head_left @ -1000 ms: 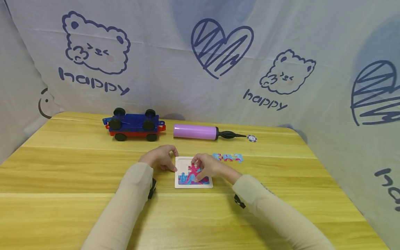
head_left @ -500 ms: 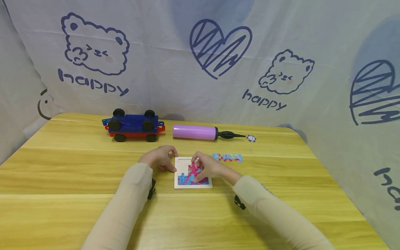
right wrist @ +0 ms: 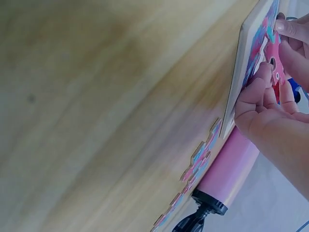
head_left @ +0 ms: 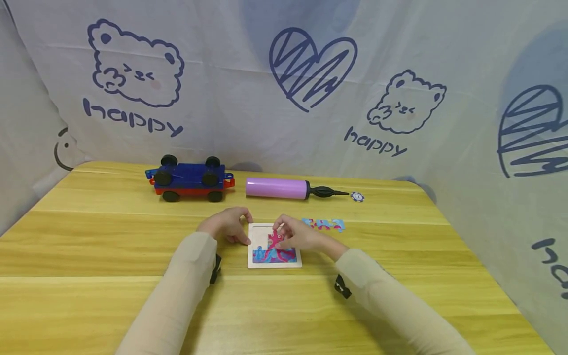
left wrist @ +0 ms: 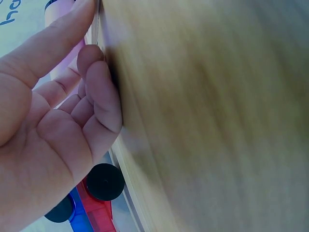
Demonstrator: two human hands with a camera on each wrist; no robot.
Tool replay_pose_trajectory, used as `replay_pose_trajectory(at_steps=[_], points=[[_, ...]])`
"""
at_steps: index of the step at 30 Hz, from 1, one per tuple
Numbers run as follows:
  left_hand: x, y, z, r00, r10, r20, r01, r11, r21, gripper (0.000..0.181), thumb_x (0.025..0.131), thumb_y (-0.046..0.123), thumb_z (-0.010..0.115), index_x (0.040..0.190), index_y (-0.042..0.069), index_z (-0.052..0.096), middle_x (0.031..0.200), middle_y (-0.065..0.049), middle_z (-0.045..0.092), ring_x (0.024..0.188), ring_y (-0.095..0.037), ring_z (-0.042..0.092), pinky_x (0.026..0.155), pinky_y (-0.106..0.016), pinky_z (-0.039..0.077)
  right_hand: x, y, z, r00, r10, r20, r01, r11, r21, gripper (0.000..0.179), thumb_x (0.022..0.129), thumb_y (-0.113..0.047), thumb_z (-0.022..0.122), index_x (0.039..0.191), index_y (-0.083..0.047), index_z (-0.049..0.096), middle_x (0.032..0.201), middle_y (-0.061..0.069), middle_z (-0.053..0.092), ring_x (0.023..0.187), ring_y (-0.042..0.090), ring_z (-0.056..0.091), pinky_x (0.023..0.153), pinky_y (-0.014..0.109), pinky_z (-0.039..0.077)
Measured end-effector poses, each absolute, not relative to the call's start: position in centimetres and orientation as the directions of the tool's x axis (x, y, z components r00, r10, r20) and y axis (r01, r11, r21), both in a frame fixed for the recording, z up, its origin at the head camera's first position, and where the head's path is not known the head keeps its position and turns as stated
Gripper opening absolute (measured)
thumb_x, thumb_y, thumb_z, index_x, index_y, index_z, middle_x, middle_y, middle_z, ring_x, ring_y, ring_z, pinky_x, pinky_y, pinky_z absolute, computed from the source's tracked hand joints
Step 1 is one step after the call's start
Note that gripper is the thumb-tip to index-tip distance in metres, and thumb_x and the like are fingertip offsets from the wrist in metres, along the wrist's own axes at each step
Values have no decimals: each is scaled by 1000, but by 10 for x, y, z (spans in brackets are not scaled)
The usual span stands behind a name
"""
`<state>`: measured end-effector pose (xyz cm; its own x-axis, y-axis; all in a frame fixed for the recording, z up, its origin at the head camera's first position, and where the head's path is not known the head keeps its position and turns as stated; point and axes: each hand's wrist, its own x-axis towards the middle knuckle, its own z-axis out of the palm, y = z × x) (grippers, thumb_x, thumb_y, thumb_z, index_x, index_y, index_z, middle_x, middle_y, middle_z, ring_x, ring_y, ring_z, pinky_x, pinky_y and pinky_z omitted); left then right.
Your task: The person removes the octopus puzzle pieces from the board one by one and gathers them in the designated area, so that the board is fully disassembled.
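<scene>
In the head view, a small white-framed jigsaw board lies flat on the table, its lower row filled with blue and pink pieces. My left hand grips its upper left corner, thumb at the left side and index finger at the top. The left wrist view shows the other fingers of that hand curled beside the wood. With my right hand, I pinch a pink jigsaw piece with printed eyes over the middle of the board. The right wrist view shows this piece between fingers; the hand hides part of the board.
Several joined-looking loose jigsaw pieces lie right of the board. Behind stand a purple hand pump with a black nozzle, a small round chip, and stacked blue and red toy wagons. A printed cloth hangs behind the table.
My right hand's thumb has moved up from the lower row to the pink piece, uncovering more of the lower row. The left hand stays on the board.
</scene>
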<state>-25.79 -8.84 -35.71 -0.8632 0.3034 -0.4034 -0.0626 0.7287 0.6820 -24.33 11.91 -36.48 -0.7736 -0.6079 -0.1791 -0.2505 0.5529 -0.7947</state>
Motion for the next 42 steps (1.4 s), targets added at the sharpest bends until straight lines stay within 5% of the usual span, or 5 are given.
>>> replay_pose_trajectory(at_steps=[10, 42], points=[[-259, -90, -358, -861, 329, -388, -34, 723, 690, 44, 72, 5, 74, 106, 4, 47, 90, -12, 48, 61, -17, 49, 56, -25, 45, -243, 120, -364, -758, -637, -139, -264, 494, -828, 21, 86, 4, 53, 104, 2, 43, 74, 2, 47, 64, 9, 44, 62, 21, 38], [-256, -89, -355, -861, 345, -374, -22, 710, 704, 44, 71, 3, 74, 106, 3, 47, 91, -12, 47, 60, -17, 48, 55, -24, 44, -244, 152, -357, -815, -556, -161, -94, 401, -911, 27, 83, 9, 53, 108, 7, 43, 75, 5, 53, 60, 14, 48, 56, 24, 41]])
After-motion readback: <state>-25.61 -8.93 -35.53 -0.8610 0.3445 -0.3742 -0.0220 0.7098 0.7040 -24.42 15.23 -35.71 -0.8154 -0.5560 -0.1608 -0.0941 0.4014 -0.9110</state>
